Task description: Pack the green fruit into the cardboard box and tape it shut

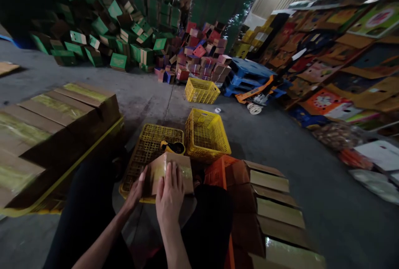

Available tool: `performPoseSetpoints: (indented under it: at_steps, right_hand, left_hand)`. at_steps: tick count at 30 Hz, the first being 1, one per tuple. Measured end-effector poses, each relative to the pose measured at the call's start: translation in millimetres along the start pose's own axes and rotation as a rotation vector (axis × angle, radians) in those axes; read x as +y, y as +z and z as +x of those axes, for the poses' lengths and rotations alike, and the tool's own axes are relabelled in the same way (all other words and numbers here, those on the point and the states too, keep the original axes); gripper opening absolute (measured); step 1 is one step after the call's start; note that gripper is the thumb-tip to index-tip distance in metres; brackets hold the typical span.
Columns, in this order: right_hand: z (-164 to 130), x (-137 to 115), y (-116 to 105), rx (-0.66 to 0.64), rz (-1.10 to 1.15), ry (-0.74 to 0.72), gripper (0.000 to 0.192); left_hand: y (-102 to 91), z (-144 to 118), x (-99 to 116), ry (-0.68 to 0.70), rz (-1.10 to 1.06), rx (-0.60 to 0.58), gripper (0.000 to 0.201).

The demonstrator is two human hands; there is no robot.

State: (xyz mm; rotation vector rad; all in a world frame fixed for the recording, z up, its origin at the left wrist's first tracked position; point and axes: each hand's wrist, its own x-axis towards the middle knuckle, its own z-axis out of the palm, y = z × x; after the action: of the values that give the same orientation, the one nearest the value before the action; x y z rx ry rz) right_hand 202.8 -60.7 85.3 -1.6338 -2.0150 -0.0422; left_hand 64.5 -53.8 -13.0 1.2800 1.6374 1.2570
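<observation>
A small brown cardboard box (182, 168) with shiny tape on its top rests in front of me on an overturned yellow crate (146, 148). My right hand (170, 196) lies flat on the box's near top with its fingers spread. My left hand (136, 190) presses against the box's left side. Just behind the box, a yellow and black tape dispenser (173, 147) lies on the crate.
A row of taped brown boxes (52, 123) sits on a yellow-edged cart at my left. More boxes (271, 202) are stacked at my right beside an orange crate (216, 171). Yellow crates (205, 134) stand ahead, with blue pallets (249, 71) and heaps of cartons beyond.
</observation>
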Motion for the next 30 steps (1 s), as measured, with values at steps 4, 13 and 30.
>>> performPoseSetpoints:
  at_steps: [4,13,30]
  right_hand:
    - [3,-36,1,-0.103,0.049,-0.049,0.059]
    - [-2,-38,1,-0.217,0.079,-0.196,0.057]
    - [-16,25,-11,-0.097,0.124,-0.212,0.054]
  left_hand:
    - [-33.0,-24,51,0.119,-0.17,-0.088,0.058]
    - [-45.3,-36,57,0.335,0.052,-0.152,0.064]
    - [-56.3,-22,60,0.474,0.391,-0.033,0.055]
